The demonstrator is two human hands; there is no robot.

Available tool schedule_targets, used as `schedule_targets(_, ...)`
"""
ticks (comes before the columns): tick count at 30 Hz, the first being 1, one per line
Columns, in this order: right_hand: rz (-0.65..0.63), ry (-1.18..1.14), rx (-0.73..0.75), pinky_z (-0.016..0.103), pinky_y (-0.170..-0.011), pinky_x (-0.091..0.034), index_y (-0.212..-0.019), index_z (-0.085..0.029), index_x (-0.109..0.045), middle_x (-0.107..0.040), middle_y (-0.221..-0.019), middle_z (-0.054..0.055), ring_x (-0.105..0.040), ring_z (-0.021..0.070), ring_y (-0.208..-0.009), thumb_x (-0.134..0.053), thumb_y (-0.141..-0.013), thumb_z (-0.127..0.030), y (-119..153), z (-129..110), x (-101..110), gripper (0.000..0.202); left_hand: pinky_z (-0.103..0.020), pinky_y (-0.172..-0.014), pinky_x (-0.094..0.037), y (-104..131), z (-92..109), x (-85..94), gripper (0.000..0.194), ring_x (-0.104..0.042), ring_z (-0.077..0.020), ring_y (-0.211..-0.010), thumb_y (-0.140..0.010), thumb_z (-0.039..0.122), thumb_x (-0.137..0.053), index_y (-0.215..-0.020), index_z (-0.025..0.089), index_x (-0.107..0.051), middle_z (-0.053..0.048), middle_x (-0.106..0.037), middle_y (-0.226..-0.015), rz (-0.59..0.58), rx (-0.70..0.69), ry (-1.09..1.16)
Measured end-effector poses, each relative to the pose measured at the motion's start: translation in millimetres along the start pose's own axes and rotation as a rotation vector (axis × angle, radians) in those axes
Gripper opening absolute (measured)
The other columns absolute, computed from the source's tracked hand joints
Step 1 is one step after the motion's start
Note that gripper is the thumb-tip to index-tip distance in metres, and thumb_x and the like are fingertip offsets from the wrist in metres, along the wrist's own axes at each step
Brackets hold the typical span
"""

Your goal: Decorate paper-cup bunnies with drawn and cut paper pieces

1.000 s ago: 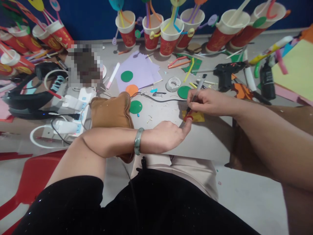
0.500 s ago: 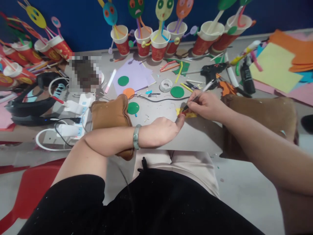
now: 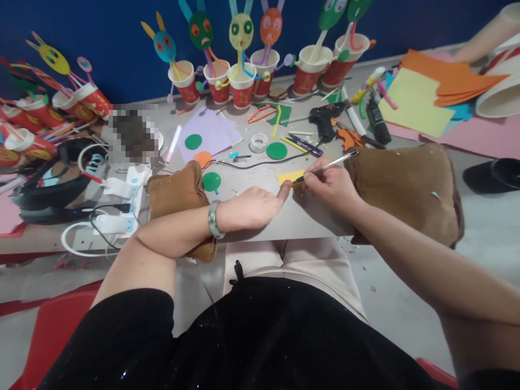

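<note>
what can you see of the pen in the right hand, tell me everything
The pen is slim and straight, with a pale, shiny barrel that looks like plastic, a dark front section and a dark back end. It is gripped near its front by the right hand, slanting, with its back end toward the picture's right. The front end is at the small yellow paper, close to the left hand; whether the tip touches the paper is too small to tell.

Got grey tabletop (image 3: pixel 252 176) across mid-frame. Carries red cups (image 3: pixel 242 93) upper centre, purple sheets (image 3: pixel 213 131) left of centre, tape roll (image 3: pixel 259 142) and green disc (image 3: pixel 277 151) centre, yellow paper (image 3: pixel 289 176) below them, glue gun (image 3: pixel 324 119) right of centre, power strip (image 3: pixel 138 187) at left.
</note>
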State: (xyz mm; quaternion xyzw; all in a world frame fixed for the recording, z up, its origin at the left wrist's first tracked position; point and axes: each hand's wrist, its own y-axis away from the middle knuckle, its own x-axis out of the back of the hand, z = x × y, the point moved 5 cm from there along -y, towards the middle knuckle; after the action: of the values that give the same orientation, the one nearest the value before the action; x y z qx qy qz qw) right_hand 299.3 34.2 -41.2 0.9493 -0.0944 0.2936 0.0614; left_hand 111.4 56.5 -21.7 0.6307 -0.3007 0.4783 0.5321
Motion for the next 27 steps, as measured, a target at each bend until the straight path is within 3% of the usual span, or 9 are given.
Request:
schedule_targets(8, 0.020, 0.086, 0.087, 0.038, -0.073, -0.054, -0.070, -0.026, -0.058, -0.069, -0.089, 0.007, -0.066, 0.0227, -0.076, -0.062, -0.095, -0.038, 11.9, 0.2, -2.3, 0.028, -0.037, -0.083, -0.056, 5.3, 1.7, 5.3, 0.078, -0.080, -0.0274, -0.102, -0.103, 0.001, -0.029, -0.177, -0.008, -0.003, -0.023, -0.081, -0.111, -0.056, -0.005, -0.009)
schedule_targets(14, 0.110, 0.065, 0.135, 0.034, -0.061, -0.052, -0.061, -0.025, -0.058, -0.070, -0.076, 0.008, -0.064, 0.0200, -0.065, -0.062, -0.094, -0.037, 6.8, 9.4, -3.8, 0.035, -0.038, -0.086, -0.056, 3.8, 0.0, 2.0, 0.077, -0.080, -0.0281, -0.102, -0.104, 0.004, -0.026, -0.177, -0.008, -0.003, -0.024, -0.080, -0.110, -0.079, -0.001, 0.000)
schedule_targets(18, 0.109, 0.036, 0.137, 0.033, -0.057, -0.051, -0.066, -0.025, -0.061, -0.066, -0.065, 0.005, -0.060, 0.0189, -0.059, -0.063, -0.095, -0.038, 0.3, 12.7, -4.4, 0.031, -0.039, -0.085, -0.056, 2.4, -1.8, 0.5, 0.075, -0.079, -0.0295, -0.098, -0.106, 0.008, -0.028, -0.177, -0.007, -0.009, -0.024, -0.080, -0.105, -0.015, -0.006, 0.054)
schedule_targets(22, 0.124, 0.038, 0.144, 0.036, -0.060, -0.053, -0.064, -0.027, -0.059, -0.067, -0.066, 0.006, -0.063, 0.0221, -0.061, -0.067, -0.097, -0.044, -2.0, 13.7, -4.3, 0.038, -0.042, -0.086, -0.056, 3.0, -3.5, 0.0, 0.073, -0.079, -0.0317, -0.099, -0.106, 0.007, -0.031, -0.176, -0.005, -0.017, -0.023, -0.081, -0.106, 0.045, -0.018, 0.141)
schedule_targets(27, 0.133, 0.043, 0.131, 0.037, -0.061, -0.050, -0.061, -0.027, -0.056, -0.065, -0.060, 0.004, -0.063, 0.0211, -0.059, -0.067, -0.098, -0.045, 0.1, 17.6, -5.2, 0.044, -0.044, -0.085, -0.056, 1.6, -2.7, -2.3, 0.073, -0.079, -0.0336, -0.100, -0.106, 0.008, -0.029, -0.176, -0.008, -0.015, -0.024, -0.081, -0.105, 0.023, -0.026, 0.150)
